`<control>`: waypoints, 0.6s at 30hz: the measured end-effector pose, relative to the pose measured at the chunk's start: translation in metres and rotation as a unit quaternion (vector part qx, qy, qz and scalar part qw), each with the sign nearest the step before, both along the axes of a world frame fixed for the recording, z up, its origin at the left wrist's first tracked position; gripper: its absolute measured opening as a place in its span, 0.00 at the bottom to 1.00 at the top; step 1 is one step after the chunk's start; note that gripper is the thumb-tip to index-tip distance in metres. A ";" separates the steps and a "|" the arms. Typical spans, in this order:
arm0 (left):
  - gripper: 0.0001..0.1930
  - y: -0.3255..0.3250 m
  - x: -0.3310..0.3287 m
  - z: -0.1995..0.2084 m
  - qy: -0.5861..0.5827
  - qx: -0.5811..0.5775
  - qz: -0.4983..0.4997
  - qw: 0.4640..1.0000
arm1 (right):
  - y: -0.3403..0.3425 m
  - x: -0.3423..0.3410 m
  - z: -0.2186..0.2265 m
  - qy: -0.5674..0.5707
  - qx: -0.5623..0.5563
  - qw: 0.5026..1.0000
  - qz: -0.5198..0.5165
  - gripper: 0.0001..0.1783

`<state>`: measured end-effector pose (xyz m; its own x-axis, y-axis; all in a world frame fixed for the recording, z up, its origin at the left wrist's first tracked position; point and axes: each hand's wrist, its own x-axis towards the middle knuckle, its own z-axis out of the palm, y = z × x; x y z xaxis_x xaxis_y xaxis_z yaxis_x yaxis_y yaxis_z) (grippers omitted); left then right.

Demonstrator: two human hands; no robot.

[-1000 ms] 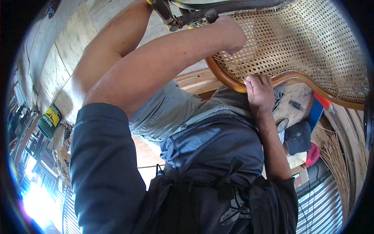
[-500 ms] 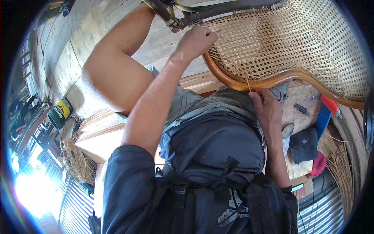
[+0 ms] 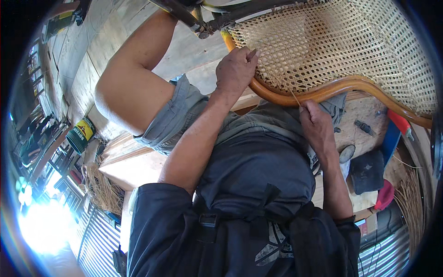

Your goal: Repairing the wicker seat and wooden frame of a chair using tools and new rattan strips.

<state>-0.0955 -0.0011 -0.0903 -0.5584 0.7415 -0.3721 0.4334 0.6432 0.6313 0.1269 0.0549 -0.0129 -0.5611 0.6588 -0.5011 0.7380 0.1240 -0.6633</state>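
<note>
A curved wooden rail [image 3: 330,92], varnished orange-brown, borders a panel of open woven cane [image 3: 295,51] at the upper right. My right hand [image 3: 317,123] is closed just below the rail, pinching a thin cane strand [image 3: 294,96] that runs up over the rail to the weave's edge. At the left end of the panel, my left hand [image 3: 236,71] rests over the rail with its fingers curled together. Whatever those fingers hold, if anything, is hidden.
Dark poles [image 3: 217,23] meet the rail's upper left end. A green and yellow tub [image 3: 80,135] stands at left, above a bundle of loose fibre strands [image 3: 99,184]. At right lie a red-tipped tool [image 3: 399,122], a dark cloth-like piece [image 3: 368,171] and long cane strands [image 3: 410,203].
My left hand has come down from the panel's upper left corner to the rail, uncovering the rail's upper end. My right hand keeps its pinch on the strand, a little lower.
</note>
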 end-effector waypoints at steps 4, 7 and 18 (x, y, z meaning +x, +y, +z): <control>0.18 -0.005 0.006 -0.004 0.072 0.004 -0.004 0.997 | 0.018 -0.001 -0.001 -0.043 0.000 0.999 0.026 0.11; 0.17 -0.009 0.007 -0.008 0.097 0.015 0.024 0.995 | 0.036 -0.004 -0.002 -0.086 0.025 0.994 0.069 0.14; 0.11 -0.020 0.008 -0.022 0.101 0.054 0.057 0.992 | 0.062 -0.021 -0.001 -0.182 0.041 0.974 0.132 0.14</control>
